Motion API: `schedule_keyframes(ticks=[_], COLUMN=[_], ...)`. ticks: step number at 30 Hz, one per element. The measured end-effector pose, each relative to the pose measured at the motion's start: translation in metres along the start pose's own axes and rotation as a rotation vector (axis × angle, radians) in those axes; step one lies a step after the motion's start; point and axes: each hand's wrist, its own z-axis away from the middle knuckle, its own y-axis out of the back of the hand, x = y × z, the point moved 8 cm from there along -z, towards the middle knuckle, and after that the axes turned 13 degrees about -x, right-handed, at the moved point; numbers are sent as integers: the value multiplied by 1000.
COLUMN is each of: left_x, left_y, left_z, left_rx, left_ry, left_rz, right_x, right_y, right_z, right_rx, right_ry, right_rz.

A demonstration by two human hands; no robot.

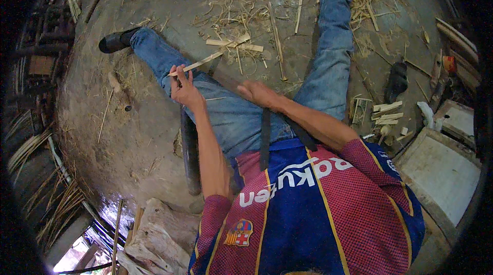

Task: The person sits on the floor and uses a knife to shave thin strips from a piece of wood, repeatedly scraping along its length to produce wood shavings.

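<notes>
My left hand [186, 90] is closed in a pinch around a thin, pale bamboo strip [204, 62], held above my left leg. The strip points away toward the upper right. My right hand [259, 94] is closed in a grip over my lap. A dark, flat knife blade [224, 79] reaches from it toward my left knee, just below the strip. Its handle is hidden in my fingers. Blade and strip look apart, though their far ends are close together in this view.
Curled shavings [231, 11] and flat bamboo pieces [236, 44] litter the floor between my legs. At the right lie short cut pieces [387, 115], a black object [396, 81] and a pale board [436, 172]. A whitish sack [159, 236] sits behind me at left.
</notes>
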Motion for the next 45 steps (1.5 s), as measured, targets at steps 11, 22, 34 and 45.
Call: schedule_keyframes(ticks=[11,22,34,45], left_x=[1,3,4,18], left_y=[-3,-6,-7,7], left_z=[1,4,4,-15], left_rx=[-5,-42,-52,-57], left_ry=[24,-4,-12,84], left_rz=[-17,-33,-96,-90], right_x=[37,26,44,18], right_y=[-3,6,12,45], right_z=[-17,-10,-10,1], right_rx=[22,25,-118,88], right_ry=[-104,26,-222,-232], right_rz=[95,29,44,-81])
